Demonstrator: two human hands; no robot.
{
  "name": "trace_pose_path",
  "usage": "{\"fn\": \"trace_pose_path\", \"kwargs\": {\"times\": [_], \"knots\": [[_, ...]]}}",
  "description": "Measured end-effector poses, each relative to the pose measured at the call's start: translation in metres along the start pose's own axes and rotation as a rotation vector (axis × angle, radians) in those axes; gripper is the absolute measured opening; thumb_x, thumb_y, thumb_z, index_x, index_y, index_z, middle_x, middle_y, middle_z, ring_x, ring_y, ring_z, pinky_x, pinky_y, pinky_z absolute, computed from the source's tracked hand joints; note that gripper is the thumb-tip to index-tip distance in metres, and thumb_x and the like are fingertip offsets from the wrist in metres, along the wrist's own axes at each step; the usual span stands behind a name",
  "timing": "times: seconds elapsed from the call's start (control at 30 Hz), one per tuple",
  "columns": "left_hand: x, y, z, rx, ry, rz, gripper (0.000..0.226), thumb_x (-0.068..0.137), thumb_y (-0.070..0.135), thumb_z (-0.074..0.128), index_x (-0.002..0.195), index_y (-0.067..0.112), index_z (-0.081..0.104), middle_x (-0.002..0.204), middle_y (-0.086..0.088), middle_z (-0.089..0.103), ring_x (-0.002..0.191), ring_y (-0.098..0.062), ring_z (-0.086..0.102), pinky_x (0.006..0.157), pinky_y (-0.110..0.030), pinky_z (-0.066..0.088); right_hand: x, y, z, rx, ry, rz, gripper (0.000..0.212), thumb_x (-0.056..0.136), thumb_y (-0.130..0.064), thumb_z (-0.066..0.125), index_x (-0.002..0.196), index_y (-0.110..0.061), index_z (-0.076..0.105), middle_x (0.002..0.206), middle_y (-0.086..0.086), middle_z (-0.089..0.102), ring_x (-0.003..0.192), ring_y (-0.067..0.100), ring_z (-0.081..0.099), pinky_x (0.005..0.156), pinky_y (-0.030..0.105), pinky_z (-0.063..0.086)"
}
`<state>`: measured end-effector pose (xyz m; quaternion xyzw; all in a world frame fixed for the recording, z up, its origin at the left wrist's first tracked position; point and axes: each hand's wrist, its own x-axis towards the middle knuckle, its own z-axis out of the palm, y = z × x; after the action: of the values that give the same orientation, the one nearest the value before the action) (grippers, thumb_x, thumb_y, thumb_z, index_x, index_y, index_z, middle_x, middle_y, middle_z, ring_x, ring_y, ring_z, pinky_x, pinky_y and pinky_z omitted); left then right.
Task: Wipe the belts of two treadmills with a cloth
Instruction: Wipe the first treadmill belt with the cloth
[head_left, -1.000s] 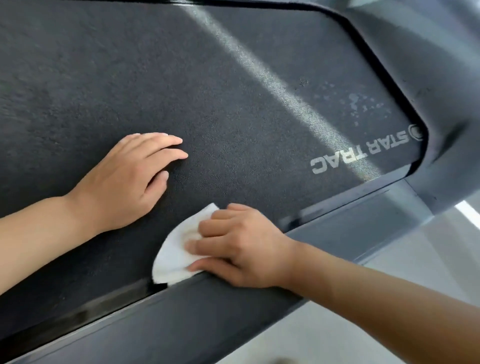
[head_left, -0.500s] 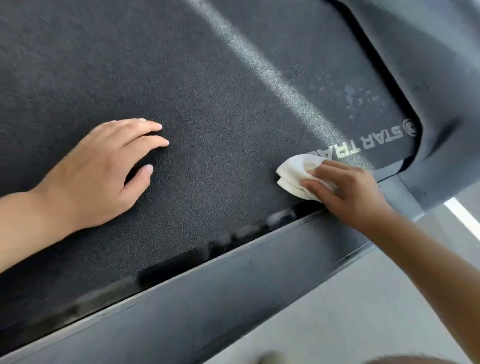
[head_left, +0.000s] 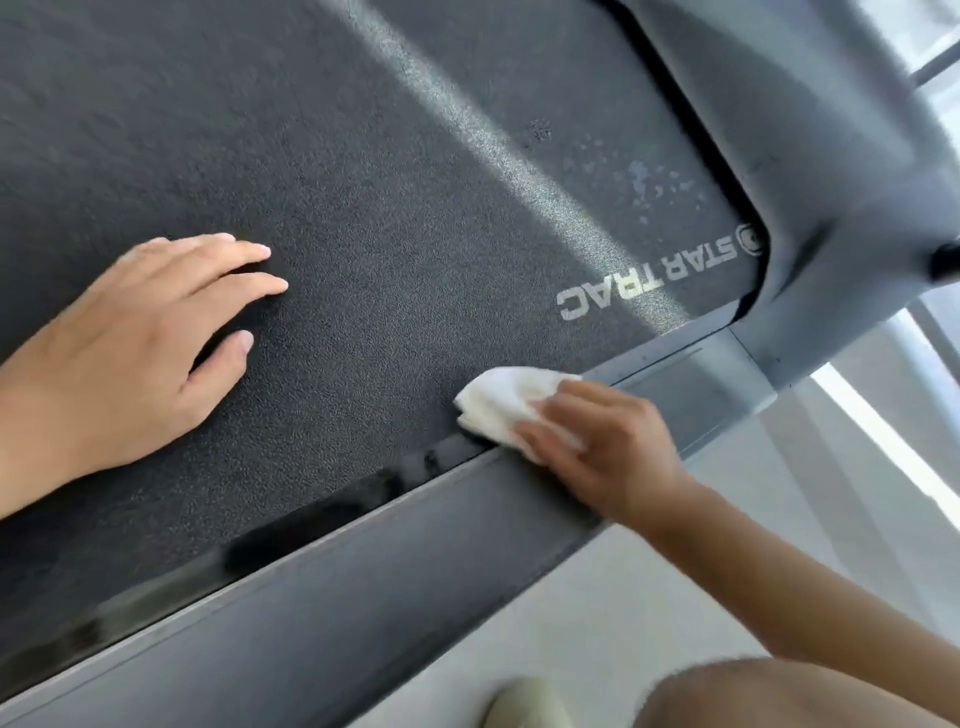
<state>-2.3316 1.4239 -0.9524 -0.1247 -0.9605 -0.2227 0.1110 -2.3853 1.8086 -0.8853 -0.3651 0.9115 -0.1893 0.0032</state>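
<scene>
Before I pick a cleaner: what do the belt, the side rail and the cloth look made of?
Belt: seemingly dark rubber, matte with a fine pebbled grain. Side rail: smooth grey surface with a dull sheen, plastic or painted metal, cannot tell which. Cloth: white, soft and creased under the right hand, cloth or a disposable wipe.

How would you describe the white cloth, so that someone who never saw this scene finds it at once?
Start at the dark treadmill belt and follow its near edge toward the white STAR TRAC logo. Just below the logo, by the grey side rail, lies the cloth, pinched under the right hand. It is the only white, crumpled thing on the belt.
</scene>
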Motion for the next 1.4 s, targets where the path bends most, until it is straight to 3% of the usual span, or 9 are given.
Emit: {"fn": "trace_pose_path", "kwargs": {"times": [0.2, 0.37, 0.47, 0.6, 0.77, 1.1, 1.17, 1.3, 1.4], "knots": [[0.001, 0.001, 0.0, 0.011, -0.014, -0.003, 0.052, 0.094, 0.032, 0.043, 0.137, 0.011, 0.061, 0.152, -0.008, 0.051, 0.144, -0.037, 0.045, 0.118, -0.061, 0.032, -0.007, 0.021, -0.008, -0.126, 0.162, 0.283, 0.034, 0.099, -0.042, 0.062, 0.076, -0.016, 0.06, 0.073, -0.006, 0.048, 0.068, 0.019, 0.049, 0.06, 0.034, 0.043], [0.012, 0.002, 0.004, 0.011, -0.022, -0.008, 0.055, 0.092, 0.036, 0.043, 0.138, 0.012, 0.061, 0.155, -0.005, 0.05, 0.146, -0.037, 0.043, 0.118, -0.061, 0.031, 0.002, -0.093, 0.045, 0.094, -0.044, -0.17, 0.032, 0.103, -0.039, 0.058, 0.089, -0.014, 0.072, 0.077, 0.001, 0.053, 0.071, 0.026, 0.052, 0.063, 0.039, 0.043], [0.024, 0.008, 0.001, -0.004, -0.011, 0.017, 0.054, 0.093, 0.033, 0.045, 0.139, 0.01, 0.061, 0.151, 0.005, 0.045, 0.144, -0.032, 0.045, 0.121, -0.058, 0.031, 0.032, -0.075, 0.05, 0.091, -0.04, -0.277, 0.028, 0.101, -0.036, 0.061, 0.089, -0.013, 0.072, 0.078, 0.004, 0.057, 0.074, 0.028, 0.056, 0.066, 0.04, 0.046], [0.021, 0.013, -0.009, 0.024, -0.001, 0.0, 0.051, 0.095, 0.03, 0.044, 0.139, 0.008, 0.06, 0.15, -0.001, 0.05, 0.14, -0.017, 0.044, 0.123, -0.037, 0.022, 0.102, 0.016, 0.033, -0.011, 0.173, 0.083, 0.025, 0.098, -0.042, 0.064, 0.09, -0.018, 0.067, 0.083, -0.002, 0.062, 0.081, 0.027, 0.062, 0.068, 0.039, 0.05], [0.004, 0.009, -0.009, 0.098, -0.07, -0.039, 0.053, 0.098, 0.035, 0.04, 0.14, 0.01, 0.059, 0.151, -0.009, 0.051, 0.143, -0.034, 0.046, 0.12, -0.052, 0.031, 0.182, 0.048, 0.023, -0.152, 0.126, 0.335, 0.029, 0.098, -0.05, 0.053, 0.103, -0.023, 0.059, 0.085, -0.004, 0.057, 0.086, 0.03, 0.061, 0.067, 0.035, 0.039], [0.021, -0.004, -0.013, 0.093, -0.07, -0.099, 0.056, 0.094, 0.037, 0.04, 0.142, 0.012, 0.057, 0.153, -0.008, 0.05, 0.144, -0.032, 0.045, 0.118, -0.058, 0.035, 0.125, -0.058, 0.063, 0.027, -0.087, -0.389, 0.033, 0.1, -0.046, 0.055, 0.099, -0.014, 0.064, 0.092, 0.001, 0.061, 0.086, 0.029, 0.061, 0.068, 0.04, 0.048], [0.022, -0.007, -0.014, 0.099, -0.058, -0.119, 0.055, 0.097, 0.038, 0.039, 0.142, 0.014, 0.057, 0.153, -0.007, 0.05, 0.144, -0.032, 0.045, 0.118, -0.059, 0.035, 0.15, -0.02, 0.054, -0.013, -0.021, -0.253, 0.034, 0.1, -0.05, 0.056, 0.096, -0.016, 0.061, 0.093, 0.0, 0.062, 0.09, 0.029, 0.063, 0.07, 0.039, 0.049], [0.027, -0.008, -0.014, 0.113, -0.042, -0.139, 0.053, 0.098, 0.039, 0.038, 0.141, 0.015, 0.057, 0.152, -0.005, 0.05, 0.143, -0.031, 0.046, 0.116, -0.059, 0.036, 0.231, 0.091, 0.012, -0.117, 0.193, 0.408, 0.035, 0.095, -0.056, 0.056, 0.105, -0.023, 0.064, 0.1, 0.005, 0.07, 0.096, 0.033, 0.065, 0.072, 0.033, 0.042], [0.037, -0.011, -0.01, 0.141, -0.044, -0.161, 0.055, 0.097, 0.04, 0.038, 0.142, 0.014, 0.057, 0.153, -0.006, 0.05, 0.143, -0.032, 0.045, 0.116, -0.059, 0.035, 0.258, 0.111, 0.006, -0.139, 0.209, 0.575, 0.034, 0.095, -0.052, 0.049, 0.104, -0.021, 0.061, 0.101, 0.007, 0.069, 0.1, 0.037, 0.064, 0.072, 0.035, 0.04]]}}
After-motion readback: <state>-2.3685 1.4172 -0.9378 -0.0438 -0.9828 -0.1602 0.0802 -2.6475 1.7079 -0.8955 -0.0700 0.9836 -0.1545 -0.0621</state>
